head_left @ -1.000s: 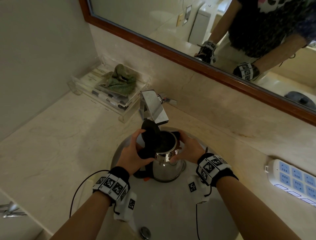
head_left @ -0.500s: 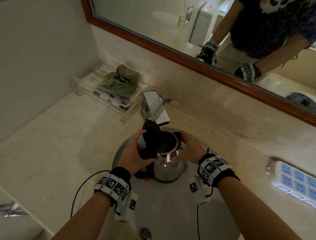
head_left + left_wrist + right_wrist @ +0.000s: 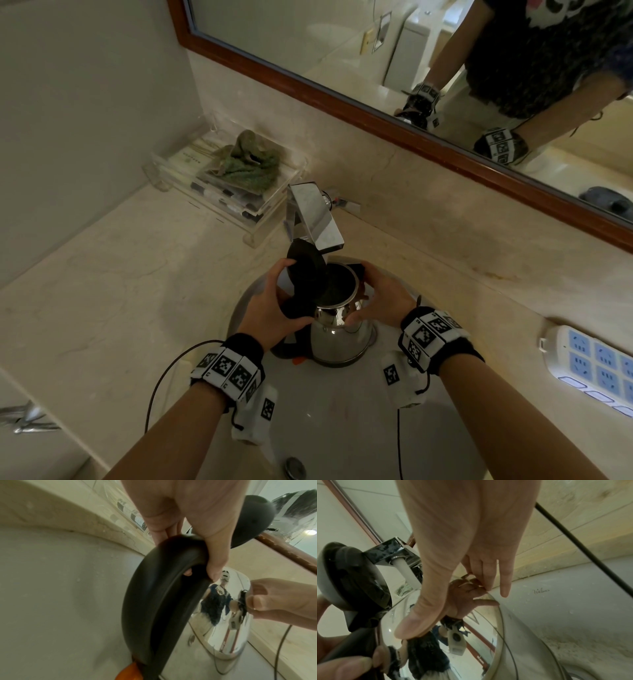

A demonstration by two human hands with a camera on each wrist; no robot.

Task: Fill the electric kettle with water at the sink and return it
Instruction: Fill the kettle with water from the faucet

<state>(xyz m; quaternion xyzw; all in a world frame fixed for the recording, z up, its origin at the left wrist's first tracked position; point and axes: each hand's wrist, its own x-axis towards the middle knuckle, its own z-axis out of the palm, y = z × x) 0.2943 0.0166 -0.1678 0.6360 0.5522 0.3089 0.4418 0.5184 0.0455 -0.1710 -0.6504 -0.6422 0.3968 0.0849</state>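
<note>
A steel electric kettle (image 3: 337, 329) stands in the white sink (image 3: 335, 411) with its mouth under the square chrome faucet (image 3: 315, 216). Its black lid (image 3: 306, 270) is flipped up. My left hand (image 3: 270, 308) grips the black handle (image 3: 154, 601), fingers curled round its top. My right hand (image 3: 383, 294) holds the kettle's upper body, thumb pressed on the steel (image 3: 471, 649) and fingers at the far rim. In the right wrist view a pale stream (image 3: 406, 572) runs down from the faucet (image 3: 388, 551) beside the lid (image 3: 351, 577). The water level inside is hidden.
A clear tray (image 3: 164, 171) with a green cloth (image 3: 246, 164) sits on the marble counter left of the faucet. A white and blue power strip (image 3: 589, 363) lies on the counter at right. The drain (image 3: 295, 467) is near the sink's front. A wood-framed mirror (image 3: 342, 89) runs along the wall.
</note>
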